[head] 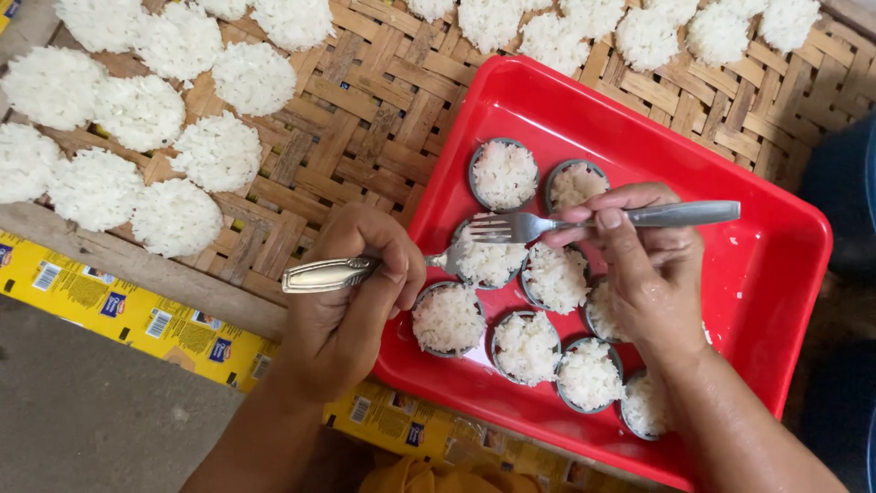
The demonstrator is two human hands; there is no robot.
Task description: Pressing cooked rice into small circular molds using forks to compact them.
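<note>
Holding steel utensils over a red tray (757,274): left hand (351,301) grips spoon (333,272), right hand (643,265) grips fork (566,221); round sticky rice cakes (484,260) in rings, more on the woven mat (365,119) beside the tray.

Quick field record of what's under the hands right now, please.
left hand: grips a spoon, bowl end at a rice-filled ring mould
right hand: holds a fork, tines over that mould
tray: red, holds about ten small round moulds packed with white rice
mat: woven, with flat white rice discs laid out
mat support: yellow printed cardboard
</note>
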